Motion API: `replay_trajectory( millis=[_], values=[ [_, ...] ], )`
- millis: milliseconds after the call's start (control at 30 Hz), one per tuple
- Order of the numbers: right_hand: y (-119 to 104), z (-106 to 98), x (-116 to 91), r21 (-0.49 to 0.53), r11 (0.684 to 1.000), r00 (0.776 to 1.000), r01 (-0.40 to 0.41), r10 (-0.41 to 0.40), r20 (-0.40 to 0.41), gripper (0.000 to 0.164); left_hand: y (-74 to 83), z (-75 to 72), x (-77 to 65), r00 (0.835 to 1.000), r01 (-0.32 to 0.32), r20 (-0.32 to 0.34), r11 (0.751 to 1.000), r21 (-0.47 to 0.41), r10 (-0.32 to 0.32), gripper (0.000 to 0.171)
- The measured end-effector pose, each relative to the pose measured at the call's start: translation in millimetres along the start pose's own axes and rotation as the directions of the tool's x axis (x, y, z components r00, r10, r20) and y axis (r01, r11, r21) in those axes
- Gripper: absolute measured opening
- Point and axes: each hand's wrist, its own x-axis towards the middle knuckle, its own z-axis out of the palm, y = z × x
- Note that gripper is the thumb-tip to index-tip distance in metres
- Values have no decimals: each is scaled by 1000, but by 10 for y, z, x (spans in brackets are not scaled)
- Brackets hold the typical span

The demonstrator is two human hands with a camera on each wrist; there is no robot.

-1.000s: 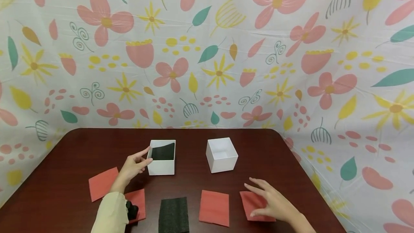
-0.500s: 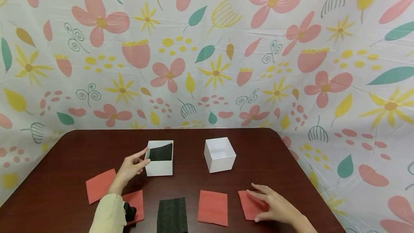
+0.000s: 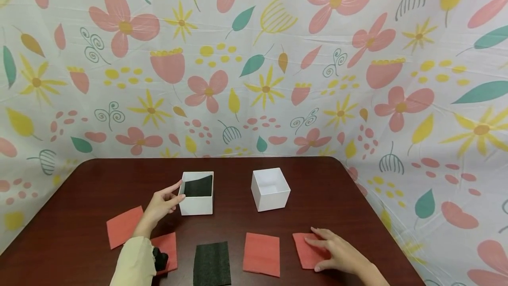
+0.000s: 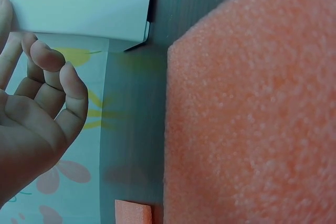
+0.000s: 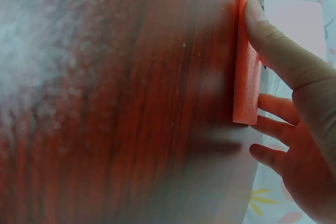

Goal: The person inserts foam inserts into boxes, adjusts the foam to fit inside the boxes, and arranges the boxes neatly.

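My left hand (image 3: 162,204) holds the left side of a white box (image 3: 196,205), with the thumb at its front left corner and a finger along the rim. A black foam sheet (image 3: 199,186) stands inside that box. At the right, my right hand (image 3: 340,253) grips a red foam piece (image 3: 305,253) on the table, with the thumb at its near edge and fingers toward the far edge. The right wrist view shows the thumb on this red foam piece (image 5: 245,77) from the side. Some fingertips of both hands are hidden.
A second white box (image 3: 271,191) stands tilted toward the right at the back. Along the front lie a black foam piece (image 3: 212,263), a red one (image 3: 261,255), another red one (image 3: 125,226) and one partly under the left sleeve (image 3: 135,261). A floral cloth (image 3: 254,65) hangs behind the table.
The right hand's thumb and fingers have come in from a wider spread onto the edges of the red foam piece. The left hand stays at the box.
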Motion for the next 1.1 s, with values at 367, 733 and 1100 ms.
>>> replay_trajectory(
  millis=[367,733,1100],
  values=[
    [12,29,6,-53,997,998,55,-56,-28,63,-11,-2,5,1000,-3,0,1000,-6,3,56],
    [-30,-19,63,272,959,996,-75,83,-17,60,-39,-9,20,1000,1,-2,1000,-5,-1,55],
    [5,-119,99,585,763,937,-274,348,-14,40,-31,-11,22,1000,-10,15,1000,-13,10,55]
  ],
)
